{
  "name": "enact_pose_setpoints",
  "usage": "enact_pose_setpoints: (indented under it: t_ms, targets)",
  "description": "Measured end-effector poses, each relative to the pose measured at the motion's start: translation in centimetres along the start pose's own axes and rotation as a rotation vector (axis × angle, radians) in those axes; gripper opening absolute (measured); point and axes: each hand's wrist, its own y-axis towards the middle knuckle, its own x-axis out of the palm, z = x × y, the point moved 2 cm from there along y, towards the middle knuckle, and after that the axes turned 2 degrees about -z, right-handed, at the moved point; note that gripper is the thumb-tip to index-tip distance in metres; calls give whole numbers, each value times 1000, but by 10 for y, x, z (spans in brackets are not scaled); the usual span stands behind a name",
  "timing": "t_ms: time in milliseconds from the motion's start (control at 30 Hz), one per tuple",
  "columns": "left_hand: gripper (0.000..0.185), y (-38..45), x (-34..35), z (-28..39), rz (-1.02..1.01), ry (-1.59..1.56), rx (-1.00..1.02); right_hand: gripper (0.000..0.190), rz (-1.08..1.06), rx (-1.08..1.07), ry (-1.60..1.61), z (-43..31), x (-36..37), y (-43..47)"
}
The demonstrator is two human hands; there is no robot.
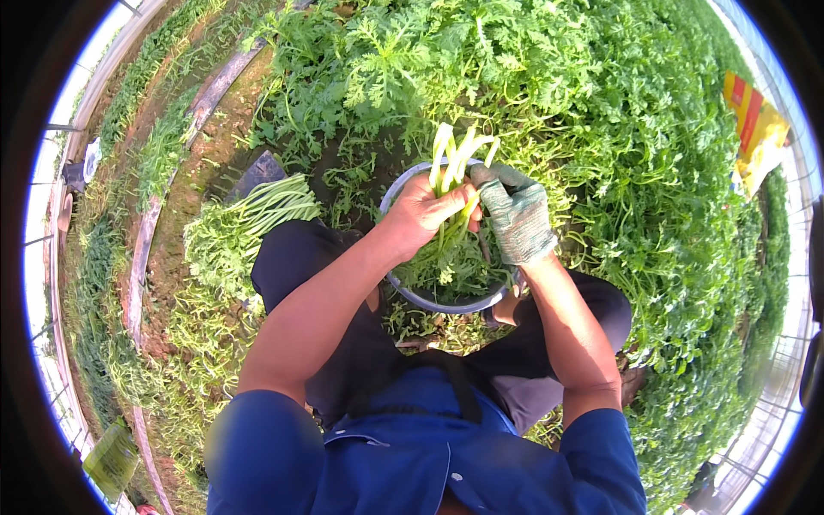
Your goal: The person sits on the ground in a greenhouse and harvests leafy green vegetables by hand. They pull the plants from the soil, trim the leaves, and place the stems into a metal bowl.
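Note:
My bare left hand (426,209) grips a small bunch of pale green stems (458,154), cut ends pointing up and leaves hanging down. My right hand (514,209), in a grey-green knit glove, touches the right side of the bunch with bent fingers; whether it grips a stem cannot be told. Below both hands a round tub with a grey-blue rim (444,308) holds loose leafy greens (444,273). At the left, beside my knee, lies a pile of cut greens (273,209) with the stem ends aligned.
Dense leafy plants (399,58) grow ahead and to the right. Trimmings cover the soil at the left, beside a long narrow strip (138,277). A dark flat object (257,172) lies behind the pile. A yellow and red bag (753,135) stands far right; greenhouse walls curve around.

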Motion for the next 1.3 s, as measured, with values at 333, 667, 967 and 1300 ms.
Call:
enact_pose_setpoints:
  t_ms: [333, 667, 967, 1300]
  targets:
    - [19, -2, -1, -9, 218, 45, -152, 28, -105, -687, -664, -14, 10, -9]
    - [32, -8, 0, -6, 191, -34, -346, 20, -15, -344, -441, -6, 4, 3]
    - [38, -12, -1, -4, 35, -79, -149, 24, -169, 43, -111, -3, -7, 12]
    - [47, -16, -6, -3, 334, 31, -93, 34, -120, 79, -237, 2, -15, 12]
